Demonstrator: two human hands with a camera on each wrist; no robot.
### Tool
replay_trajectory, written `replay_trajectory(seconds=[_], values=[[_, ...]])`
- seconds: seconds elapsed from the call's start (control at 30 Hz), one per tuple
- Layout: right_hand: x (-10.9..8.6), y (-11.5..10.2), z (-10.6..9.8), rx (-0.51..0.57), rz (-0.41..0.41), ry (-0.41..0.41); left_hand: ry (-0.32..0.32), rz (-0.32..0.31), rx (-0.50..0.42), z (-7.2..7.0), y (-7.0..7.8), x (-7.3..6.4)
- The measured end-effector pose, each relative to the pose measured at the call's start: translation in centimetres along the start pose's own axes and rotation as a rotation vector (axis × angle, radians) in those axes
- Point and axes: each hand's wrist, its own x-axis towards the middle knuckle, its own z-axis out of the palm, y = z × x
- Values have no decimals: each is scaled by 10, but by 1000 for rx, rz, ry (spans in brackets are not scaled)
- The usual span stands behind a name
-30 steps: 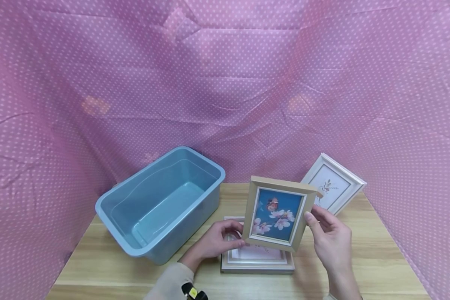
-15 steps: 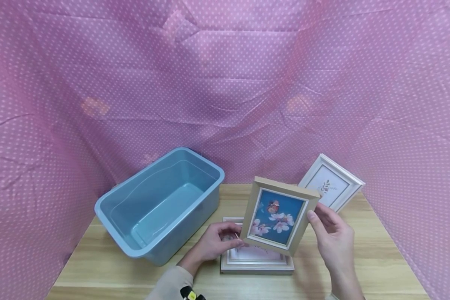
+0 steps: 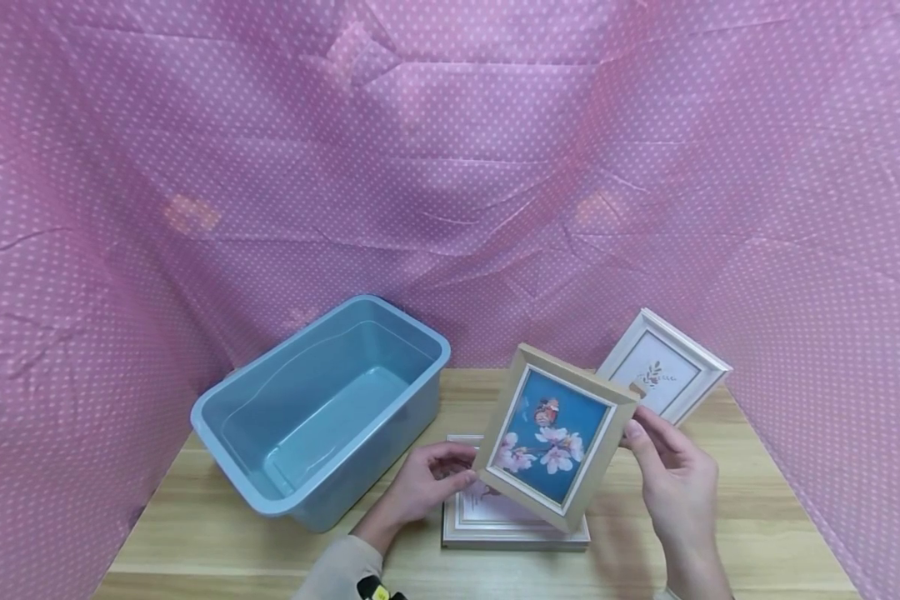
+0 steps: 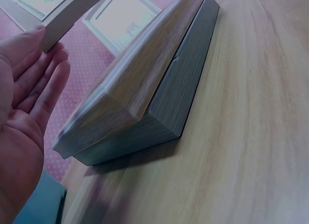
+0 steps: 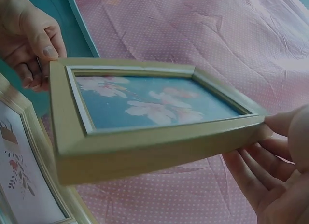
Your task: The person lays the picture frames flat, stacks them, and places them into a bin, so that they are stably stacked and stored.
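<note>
Creased pink cloth (image 3: 457, 208) with white dots hangs before me, behind and on both sides of a pale, wood-grained surface (image 3: 750, 500).

No text is legible, even on the tilted white frame (image 3: 662, 371).

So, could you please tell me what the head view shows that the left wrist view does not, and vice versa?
Only the head view shows the right hand, pinching the beige frame by its right edge, and the inside of the blue bin.

Only the left wrist view shows the palm of the left hand and the streaked grain on the sides of the stacked frames.

Both show the left hand, beige frame, stacked frames, part of the blue bin, white frame, table and pink cloth.
</note>
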Motion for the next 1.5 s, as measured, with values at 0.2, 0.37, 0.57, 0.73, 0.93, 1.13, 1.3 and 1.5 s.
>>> replay_trajectory(seconds=[0.2,0.37,0.57,0.73,0.93,1.13,1.3,1.5], values=[[0,0,-1,66,-3,-15,22,53,-33,0,-2,-4],[0,3,-3,71,-78,-55,58,107,-95,-2,-2,-5],[-3,5,-3,114,-75,-66,82,86,-124,-7,-1,-6],[-5,7,-4,125,-42,-84,116,67,-141,-8,-3,-6],[-8,14,-9,155,-75,-153,224,-8,-167,-5,-3,-7],[-11,21,-14,197,-41,-155,311,-20,-219,-2,0,-8],[-13,29,-19,263,-75,-209,381,-15,-217,1,0,-7],[-16,36,-24,323,-105,-268,455,14,-204,4,-1,-7]])
